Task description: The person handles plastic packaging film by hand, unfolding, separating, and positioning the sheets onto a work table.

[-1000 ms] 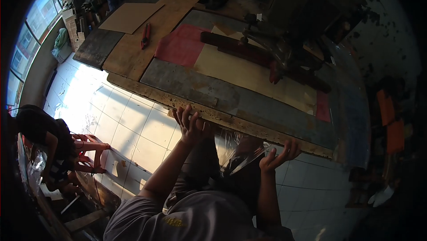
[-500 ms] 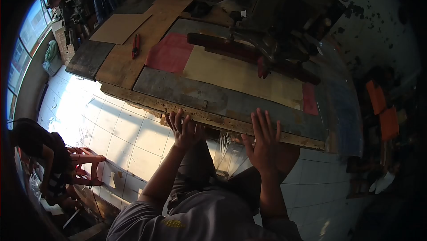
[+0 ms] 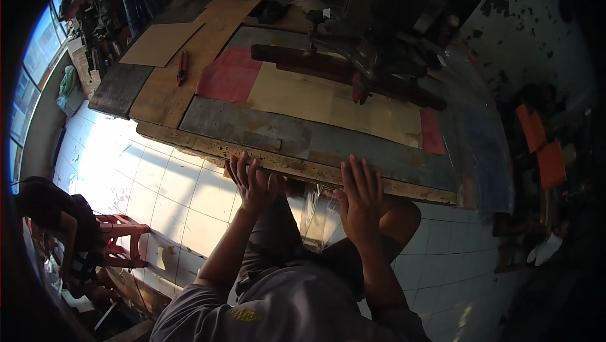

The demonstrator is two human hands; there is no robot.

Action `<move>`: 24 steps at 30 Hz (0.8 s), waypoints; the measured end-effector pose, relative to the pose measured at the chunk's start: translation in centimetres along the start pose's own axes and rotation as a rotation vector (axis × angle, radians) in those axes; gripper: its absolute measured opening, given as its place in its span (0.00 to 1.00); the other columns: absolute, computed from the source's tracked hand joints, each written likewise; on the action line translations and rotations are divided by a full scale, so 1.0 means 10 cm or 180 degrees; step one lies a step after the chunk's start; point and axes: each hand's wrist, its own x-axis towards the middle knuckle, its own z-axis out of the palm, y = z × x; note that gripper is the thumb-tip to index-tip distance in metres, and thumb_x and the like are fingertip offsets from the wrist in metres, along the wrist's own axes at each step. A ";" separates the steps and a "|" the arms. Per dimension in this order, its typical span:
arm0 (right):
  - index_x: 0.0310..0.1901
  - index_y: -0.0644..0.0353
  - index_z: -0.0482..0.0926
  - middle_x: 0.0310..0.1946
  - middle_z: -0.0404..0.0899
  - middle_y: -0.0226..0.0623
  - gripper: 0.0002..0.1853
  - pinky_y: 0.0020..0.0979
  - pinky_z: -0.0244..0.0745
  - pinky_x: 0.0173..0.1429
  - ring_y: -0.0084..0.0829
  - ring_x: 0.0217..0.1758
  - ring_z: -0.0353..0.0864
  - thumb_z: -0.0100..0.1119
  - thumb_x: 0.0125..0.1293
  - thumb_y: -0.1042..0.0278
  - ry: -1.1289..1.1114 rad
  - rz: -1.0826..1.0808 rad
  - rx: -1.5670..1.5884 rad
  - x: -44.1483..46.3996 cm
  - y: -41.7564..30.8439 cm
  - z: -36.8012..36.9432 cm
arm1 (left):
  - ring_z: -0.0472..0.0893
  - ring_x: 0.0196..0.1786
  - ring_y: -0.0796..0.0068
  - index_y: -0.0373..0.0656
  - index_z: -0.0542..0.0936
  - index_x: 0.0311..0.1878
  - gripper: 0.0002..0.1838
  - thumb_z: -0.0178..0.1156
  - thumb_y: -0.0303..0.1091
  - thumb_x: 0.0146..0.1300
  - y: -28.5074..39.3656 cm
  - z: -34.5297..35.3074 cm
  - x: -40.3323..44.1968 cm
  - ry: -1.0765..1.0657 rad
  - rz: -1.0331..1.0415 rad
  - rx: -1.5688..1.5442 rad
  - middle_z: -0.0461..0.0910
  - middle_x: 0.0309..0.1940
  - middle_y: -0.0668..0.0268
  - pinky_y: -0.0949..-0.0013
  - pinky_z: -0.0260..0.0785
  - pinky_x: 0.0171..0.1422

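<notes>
Fingers (image 3: 359, 178) unclenched: one left hand (image 3: 254, 192), one right hand (image 3: 362, 206), at one table edge (image 3: 309, 170)

Can't tell from my end if R hand (image 3: 360, 202) presses table edge (image 3: 300, 168) or just hovers. Yellow print (image 3: 245, 315) on shirt (image 3: 303, 298): too blurry for me to read. Machine (image 3: 391, 58): upper pt lost in shadow. Co-worker's (image 3: 53, 212) work too dim to ID.

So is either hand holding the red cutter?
No, the cutter lies on the table, away from the left hand and the right hand.
</notes>
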 end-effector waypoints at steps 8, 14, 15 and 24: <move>0.75 0.55 0.73 0.80 0.65 0.40 0.28 0.56 0.52 0.83 0.46 0.84 0.59 0.59 0.77 0.60 0.0129 -0.0156 0.0462 -0.34 0.01 -0.01 | 0.61 0.81 0.44 0.43 0.74 0.70 0.27 0.61 0.42 0.70 0.49 -0.59 0.55 -0.0408 -0.0377 -0.0137 0.69 0.75 0.53 0.34 0.44 0.83; 0.73 0.56 0.75 0.79 0.67 0.43 0.26 0.53 0.60 0.80 0.50 0.83 0.61 0.59 0.77 0.60 0.0094 -0.0224 0.0812 -0.63 -0.07 0.02 | 0.63 0.81 0.53 0.40 0.75 0.70 0.29 0.63 0.44 0.70 0.87 -0.51 1.24 -0.1803 0.0279 -0.1081 0.69 0.76 0.55 0.45 0.50 0.85; 0.73 0.56 0.75 0.78 0.67 0.44 0.25 0.53 0.59 0.80 0.51 0.82 0.62 0.59 0.77 0.60 0.0061 -0.0230 0.0903 -0.68 -0.09 0.03 | 0.63 0.82 0.53 0.38 0.75 0.71 0.30 0.62 0.44 0.71 0.95 -0.43 1.31 -0.1921 0.0425 -0.1083 0.68 0.76 0.54 0.44 0.51 0.86; 0.71 0.57 0.77 0.78 0.68 0.46 0.25 0.53 0.63 0.78 0.54 0.80 0.64 0.59 0.77 0.59 -0.0062 -0.0147 0.1132 -0.93 -0.09 0.13 | 0.57 0.85 0.54 0.36 0.71 0.74 0.33 0.58 0.50 0.75 1.19 0.08 1.38 -0.2430 0.0820 -0.0502 0.60 0.81 0.50 0.45 0.51 0.87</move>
